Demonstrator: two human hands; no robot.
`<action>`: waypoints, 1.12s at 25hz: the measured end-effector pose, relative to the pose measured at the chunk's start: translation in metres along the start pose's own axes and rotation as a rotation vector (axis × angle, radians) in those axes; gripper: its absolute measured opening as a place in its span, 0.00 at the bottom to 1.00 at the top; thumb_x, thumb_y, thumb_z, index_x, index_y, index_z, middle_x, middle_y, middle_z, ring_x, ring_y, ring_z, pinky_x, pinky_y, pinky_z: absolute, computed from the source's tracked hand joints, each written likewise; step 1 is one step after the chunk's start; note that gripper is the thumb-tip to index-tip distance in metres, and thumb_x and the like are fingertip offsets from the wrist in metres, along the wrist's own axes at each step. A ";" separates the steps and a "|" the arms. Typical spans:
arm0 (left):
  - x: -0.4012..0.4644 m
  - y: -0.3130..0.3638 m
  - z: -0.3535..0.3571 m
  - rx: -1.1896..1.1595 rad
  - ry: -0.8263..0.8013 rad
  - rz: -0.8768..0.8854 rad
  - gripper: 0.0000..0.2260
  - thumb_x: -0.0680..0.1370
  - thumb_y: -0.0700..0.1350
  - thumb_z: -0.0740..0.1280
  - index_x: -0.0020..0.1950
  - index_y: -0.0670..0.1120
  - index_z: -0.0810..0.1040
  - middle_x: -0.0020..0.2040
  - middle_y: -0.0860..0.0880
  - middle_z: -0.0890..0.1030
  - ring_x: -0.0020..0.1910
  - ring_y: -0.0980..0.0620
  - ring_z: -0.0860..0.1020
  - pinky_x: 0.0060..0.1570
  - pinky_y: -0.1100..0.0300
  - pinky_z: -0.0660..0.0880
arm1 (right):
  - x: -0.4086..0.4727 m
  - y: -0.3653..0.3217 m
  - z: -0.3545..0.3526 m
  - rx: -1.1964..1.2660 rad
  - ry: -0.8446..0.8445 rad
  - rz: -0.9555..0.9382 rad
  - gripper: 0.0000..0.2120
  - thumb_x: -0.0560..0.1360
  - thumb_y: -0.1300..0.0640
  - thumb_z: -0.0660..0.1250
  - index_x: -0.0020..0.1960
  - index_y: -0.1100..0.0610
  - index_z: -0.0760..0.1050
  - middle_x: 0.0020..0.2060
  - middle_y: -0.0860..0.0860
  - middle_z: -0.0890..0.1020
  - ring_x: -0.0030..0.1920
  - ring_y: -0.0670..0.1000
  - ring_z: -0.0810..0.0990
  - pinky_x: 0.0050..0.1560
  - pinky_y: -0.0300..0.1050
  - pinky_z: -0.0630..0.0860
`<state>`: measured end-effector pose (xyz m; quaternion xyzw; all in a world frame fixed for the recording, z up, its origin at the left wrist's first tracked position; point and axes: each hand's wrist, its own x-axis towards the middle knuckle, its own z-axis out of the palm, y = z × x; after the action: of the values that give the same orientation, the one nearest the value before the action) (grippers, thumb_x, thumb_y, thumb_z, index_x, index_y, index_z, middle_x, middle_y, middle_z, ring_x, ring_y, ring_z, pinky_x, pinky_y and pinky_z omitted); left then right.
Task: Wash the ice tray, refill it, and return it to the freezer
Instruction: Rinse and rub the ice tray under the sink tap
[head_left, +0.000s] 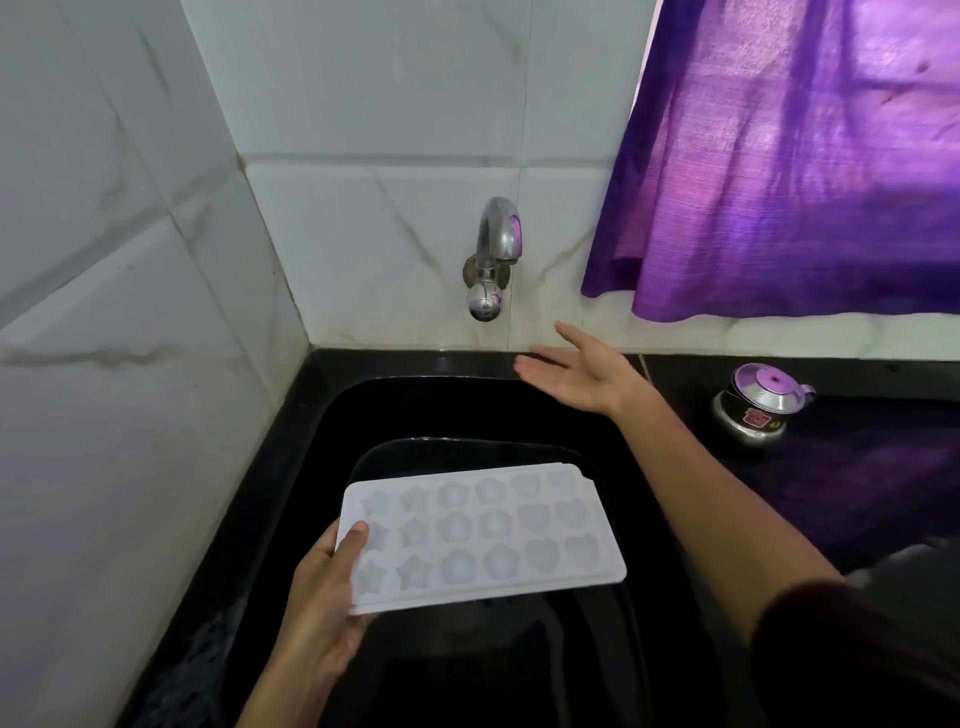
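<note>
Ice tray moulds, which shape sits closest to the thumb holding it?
The star moulds, in the columns at the ice tray's left end beside the left hand's thumb. The rounder flower and heart moulds lie farther right.

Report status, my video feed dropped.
Left hand grips ice tray over sink. Right hand open near tap. No water visible.

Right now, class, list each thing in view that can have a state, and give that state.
Tap: off, no water running.
Ice tray: held level over the sink, cavities up.
Left hand: grips the tray's end.
Right hand: open, empty, near the tap.
Sink: black; water inside cannot be judged.
Steel pot: lid on.
Curtain: hanging drawn.
</note>
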<state>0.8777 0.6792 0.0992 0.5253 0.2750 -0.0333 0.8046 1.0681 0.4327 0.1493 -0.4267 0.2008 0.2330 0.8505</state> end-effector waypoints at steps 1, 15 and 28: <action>0.004 0.001 0.002 0.008 0.004 0.003 0.07 0.80 0.40 0.61 0.53 0.45 0.78 0.46 0.43 0.84 0.39 0.47 0.83 0.28 0.57 0.79 | 0.018 -0.007 0.011 0.050 -0.021 0.035 0.28 0.78 0.52 0.63 0.71 0.68 0.61 0.69 0.67 0.67 0.69 0.62 0.68 0.69 0.52 0.66; 0.046 0.003 0.020 0.013 0.006 0.032 0.07 0.79 0.41 0.61 0.53 0.46 0.79 0.46 0.45 0.85 0.40 0.48 0.84 0.30 0.57 0.80 | 0.106 -0.031 0.077 -0.125 -0.027 0.006 0.07 0.76 0.61 0.66 0.45 0.61 0.68 0.40 0.58 0.71 0.36 0.51 0.73 0.27 0.36 0.76; 0.049 0.012 0.016 -0.007 0.018 0.050 0.07 0.79 0.41 0.61 0.53 0.45 0.79 0.44 0.46 0.85 0.38 0.49 0.84 0.30 0.57 0.80 | 0.112 -0.029 0.085 -0.320 0.101 -0.051 0.08 0.76 0.58 0.66 0.47 0.61 0.68 0.42 0.58 0.71 0.34 0.48 0.73 0.21 0.34 0.73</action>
<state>0.9300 0.6825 0.0901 0.5295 0.2693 -0.0074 0.8044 1.1872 0.5122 0.1543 -0.5725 0.1928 0.2188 0.7663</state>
